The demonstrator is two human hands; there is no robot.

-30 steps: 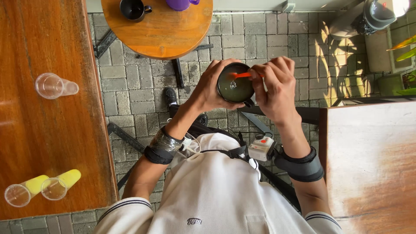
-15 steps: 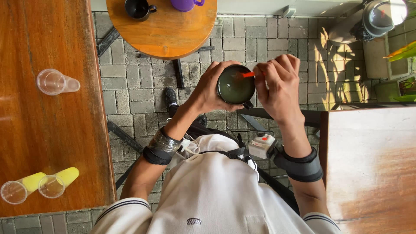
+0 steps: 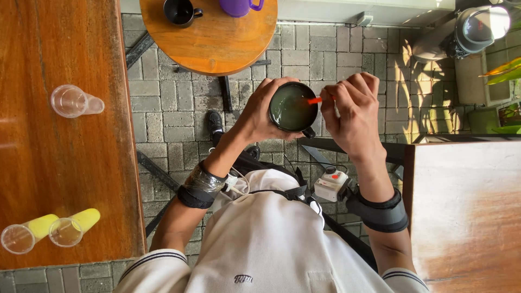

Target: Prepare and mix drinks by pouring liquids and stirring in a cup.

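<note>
Head view, looking straight down. Left hand (image 3: 263, 116) is wrapped around a dark mug (image 3: 293, 107), fingers clenched on its wall, holding it in the air above the paved floor (image 3: 163, 135), not on any tabletop. The mug holds a cloudy greenish liquid nearly to the rim. Right hand (image 3: 353, 116) pinches a thin red-orange stick (image 3: 313, 100) between thumb and fingertips; the stick's far end dips into the liquid at the mug's right edge. Judgement: stirring is under way. The liquid looks evenly coloured, with no clear lumps or dry powder showing, so mixing seems well advanced, though the surface is too small to be sure. What appears left: lifting the stick out and setting the mug down. Surroundings: round wooden tabletop (image 3: 217, 51) ahead carrying a black cup (image 3: 180, 11) and a purple mug (image 3: 239, 6); long wooden tabletop (image 3: 32, 163) at left with one clear plastic cup (image 3: 73, 101) lying on its side and two yellow-based clear cups (image 3: 49, 230) lying together near the close end.
</note>
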